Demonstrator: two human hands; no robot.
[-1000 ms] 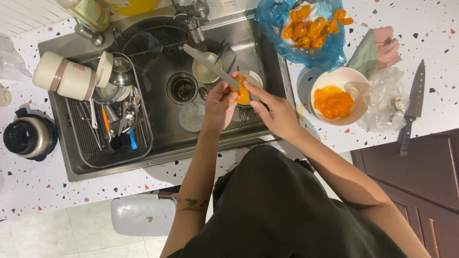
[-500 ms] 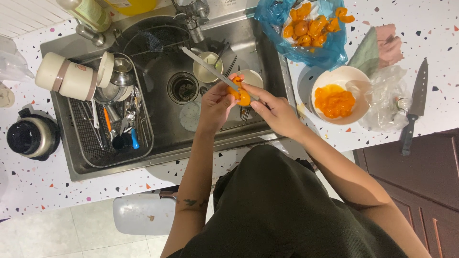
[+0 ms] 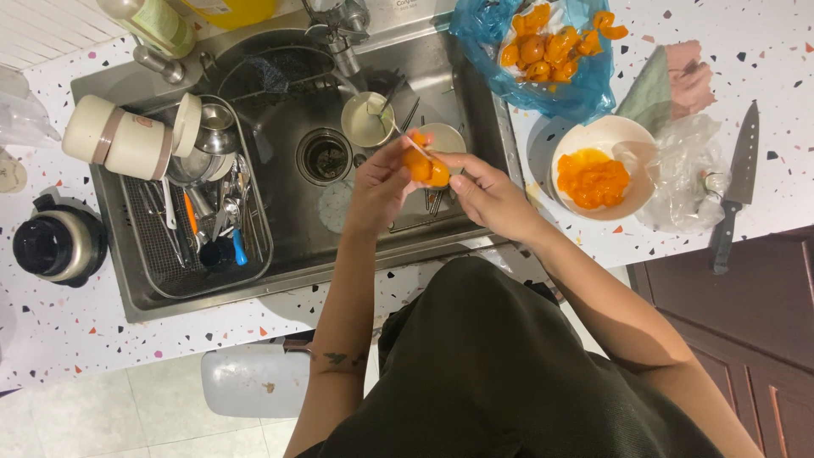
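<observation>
over the steel sink [image 3: 475, 102], our left hand [image 3: 379, 188] grips a small orange fruit [image 3: 424, 168] while our right hand [image 3: 490, 193] now pinches a thin knife [image 3: 398, 129], its blade drawn closer into the fruit than a moment ago.

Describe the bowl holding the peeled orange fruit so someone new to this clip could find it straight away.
Start at the steel sink and move to the speckled counter on its right. The white bowl sits there, just below the blue bag of whole orange fruit and beside crumpled clear plastic. It alone holds a heap of glistening orange flesh.
</observation>
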